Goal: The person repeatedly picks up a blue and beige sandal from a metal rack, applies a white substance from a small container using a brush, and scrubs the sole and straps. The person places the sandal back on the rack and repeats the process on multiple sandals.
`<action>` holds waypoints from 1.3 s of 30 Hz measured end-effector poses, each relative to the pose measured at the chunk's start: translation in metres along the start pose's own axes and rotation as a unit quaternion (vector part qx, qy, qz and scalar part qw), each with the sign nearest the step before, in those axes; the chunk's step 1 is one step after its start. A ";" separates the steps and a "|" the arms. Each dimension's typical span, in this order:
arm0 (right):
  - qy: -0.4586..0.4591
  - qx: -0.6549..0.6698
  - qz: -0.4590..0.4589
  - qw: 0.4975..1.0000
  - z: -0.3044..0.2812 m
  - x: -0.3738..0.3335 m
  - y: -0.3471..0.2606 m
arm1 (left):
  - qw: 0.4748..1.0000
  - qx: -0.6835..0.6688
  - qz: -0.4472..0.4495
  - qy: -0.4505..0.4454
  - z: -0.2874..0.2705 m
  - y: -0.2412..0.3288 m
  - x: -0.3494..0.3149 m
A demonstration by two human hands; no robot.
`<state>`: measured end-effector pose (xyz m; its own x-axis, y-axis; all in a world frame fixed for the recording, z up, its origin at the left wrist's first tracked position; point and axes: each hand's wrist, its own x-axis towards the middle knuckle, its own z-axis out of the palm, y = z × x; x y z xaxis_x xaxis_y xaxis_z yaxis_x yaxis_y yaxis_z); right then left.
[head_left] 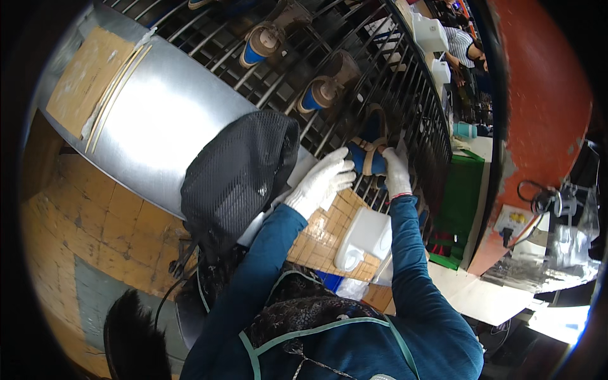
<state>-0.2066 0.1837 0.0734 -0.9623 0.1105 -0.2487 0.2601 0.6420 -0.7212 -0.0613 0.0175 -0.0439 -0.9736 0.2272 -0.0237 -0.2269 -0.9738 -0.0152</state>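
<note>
Patterned apron (320, 311), pale-trimmed, in the foreground. Gloved right hand (398, 172) appears closed on a blue-and-tan shoe (375, 163) over the barred rack (272, 90); gloved left hand (322, 181), fingers extended, lies just beside, contact unclear. Step, as judged: handling the shoe at the rack; next move calls for steady support.

Strapped fabric shoe (372, 162) — between knit-gloved hands (323, 182), over metal-bar rack (272, 95); rectangular board (88, 76) — on smooth metal surface (152, 120), left.
</note>
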 end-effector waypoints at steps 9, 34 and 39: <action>-0.111 0.309 0.073 0.942 -0.072 -0.143 -0.003 | 0.996 0.037 -0.078 0.007 0.011 0.014 -0.011; -0.051 0.186 -0.052 0.980 -0.019 -0.279 0.033 | 0.916 0.299 -0.261 -0.068 0.021 0.008 -0.062; -0.018 0.212 -0.032 0.977 -0.011 -0.292 0.036 | 0.920 0.272 -0.282 -0.027 0.022 0.005 -0.068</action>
<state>0.0830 0.1824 0.1274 -0.9763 0.0485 -0.2110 0.2162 0.2742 -0.9371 0.0033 -0.0028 -0.0205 -0.6941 0.7106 -0.1151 -0.6609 -0.5657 0.4932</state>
